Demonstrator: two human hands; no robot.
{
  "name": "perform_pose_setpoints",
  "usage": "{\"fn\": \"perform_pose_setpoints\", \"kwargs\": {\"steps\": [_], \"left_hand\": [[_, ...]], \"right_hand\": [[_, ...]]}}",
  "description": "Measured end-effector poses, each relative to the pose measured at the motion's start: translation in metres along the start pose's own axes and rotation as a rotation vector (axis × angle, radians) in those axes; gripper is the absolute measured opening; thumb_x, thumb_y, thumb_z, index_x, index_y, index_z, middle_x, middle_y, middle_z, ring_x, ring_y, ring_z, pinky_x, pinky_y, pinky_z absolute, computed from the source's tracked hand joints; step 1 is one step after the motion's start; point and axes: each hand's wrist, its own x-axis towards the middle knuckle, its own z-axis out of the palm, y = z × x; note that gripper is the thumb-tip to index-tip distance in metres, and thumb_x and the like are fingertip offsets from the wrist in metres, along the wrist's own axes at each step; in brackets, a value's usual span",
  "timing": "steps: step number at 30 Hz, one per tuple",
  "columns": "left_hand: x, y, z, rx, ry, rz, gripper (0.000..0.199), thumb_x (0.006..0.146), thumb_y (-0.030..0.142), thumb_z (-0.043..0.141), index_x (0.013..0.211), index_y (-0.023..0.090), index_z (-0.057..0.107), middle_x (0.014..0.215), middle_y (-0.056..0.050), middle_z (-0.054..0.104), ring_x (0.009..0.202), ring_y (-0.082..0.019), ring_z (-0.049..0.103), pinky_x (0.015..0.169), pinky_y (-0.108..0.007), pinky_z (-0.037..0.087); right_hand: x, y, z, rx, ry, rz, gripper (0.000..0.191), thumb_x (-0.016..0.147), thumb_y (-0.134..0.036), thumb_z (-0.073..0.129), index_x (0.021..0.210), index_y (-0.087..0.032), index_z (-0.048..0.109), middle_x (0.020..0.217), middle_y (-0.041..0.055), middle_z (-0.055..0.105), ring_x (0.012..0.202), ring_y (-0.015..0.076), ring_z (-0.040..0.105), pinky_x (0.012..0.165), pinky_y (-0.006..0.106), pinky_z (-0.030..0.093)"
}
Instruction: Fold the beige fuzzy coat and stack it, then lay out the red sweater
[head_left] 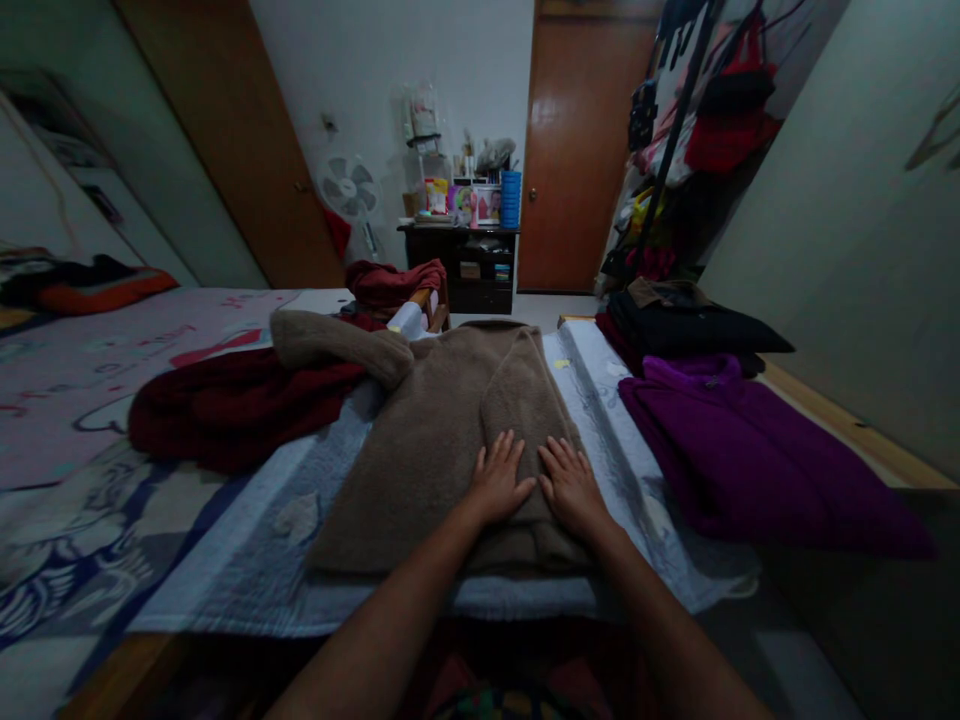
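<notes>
A brown fleece-like sweater [420,450] lies spread on a pale blue quilted cover [247,570] in front of me. Its right sleeve side is folded inward over the body, while the other sleeve [337,345] sticks out to the left across a dark red garment. My left hand [499,480] rests flat on the folded part, fingers spread. Just to its right, my right hand [574,485] also lies flat near the sweater's right edge, fingers apart. Both palms press on the fabric without gripping it.
Left of the sweater is a crumpled dark red garment [240,410] beside a patterned bed [67,400]. At right lie a folded purple garment [765,460] and a stack of dark clothes [690,325]. Farther back are a fan [351,190], a dark cabinet [457,265] and a door [574,150].
</notes>
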Motion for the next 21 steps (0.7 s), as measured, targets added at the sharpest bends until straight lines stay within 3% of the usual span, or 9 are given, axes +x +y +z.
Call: {"fn": "perform_pose_setpoints", "kwargs": {"steps": [5, 8, 11, 15, 21], "left_hand": [[-0.008, -0.005, -0.009, -0.103, -0.063, 0.058, 0.070, 0.090, 0.054, 0.046, 0.151, 0.024, 0.027, 0.162, -0.008, 0.015, 0.149, -0.026, 0.007, 0.117, -0.054, 0.015], [-0.019, -0.004, -0.011, -0.145, -0.073, 0.109, 0.066, 0.092, 0.053, 0.044, 0.150, 0.026, 0.029, 0.161, -0.005, 0.019, 0.149, -0.025, 0.006, 0.117, -0.054, 0.016], [-0.029, 0.000, -0.005, -0.134, -0.024, 0.102, 0.066, 0.092, 0.049, 0.044, 0.151, 0.024, 0.027, 0.161, -0.006, 0.020, 0.149, -0.024, 0.007, 0.118, -0.052, 0.014], [-0.033, 0.006, 0.004, -0.088, 0.061, 0.040, 0.068, 0.089, 0.039, 0.046, 0.151, 0.020, 0.026, 0.161, -0.008, 0.018, 0.149, -0.024, 0.009, 0.119, -0.049, 0.013], [-0.034, 0.008, 0.005, -0.069, 0.067, 0.022, 0.069, 0.087, 0.033, 0.045, 0.151, 0.017, 0.027, 0.162, -0.008, 0.015, 0.149, -0.023, 0.009, 0.120, -0.047, 0.013]], "right_hand": [[0.002, 0.002, -0.015, 0.048, -0.087, -0.003, 0.048, 0.091, -0.027, 0.046, 0.138, -0.017, 0.050, 0.151, 0.0105, 0.041, 0.140, 0.0273, 0.033, 0.114, 0.048, 0.023], [0.014, -0.002, -0.016, 0.102, -0.024, -0.027, 0.043, 0.092, -0.019, 0.040, 0.131, -0.014, 0.055, 0.144, 0.0130, 0.050, 0.135, 0.0236, 0.042, 0.113, 0.043, 0.027], [0.021, -0.008, -0.006, 0.141, 0.066, -0.056, 0.045, 0.092, -0.015, 0.036, 0.134, -0.009, 0.052, 0.147, 0.0140, 0.046, 0.137, 0.0203, 0.039, 0.113, 0.037, 0.030], [0.018, -0.012, 0.011, 0.117, 0.070, -0.075, 0.046, 0.092, -0.017, 0.038, 0.135, -0.010, 0.052, 0.148, 0.0118, 0.044, 0.141, 0.0219, 0.033, 0.116, 0.041, 0.027], [0.014, -0.013, 0.012, 0.086, 0.072, -0.067, 0.047, 0.091, -0.018, 0.038, 0.136, -0.013, 0.052, 0.149, 0.0107, 0.044, 0.141, 0.0219, 0.033, 0.116, 0.041, 0.027]]}}
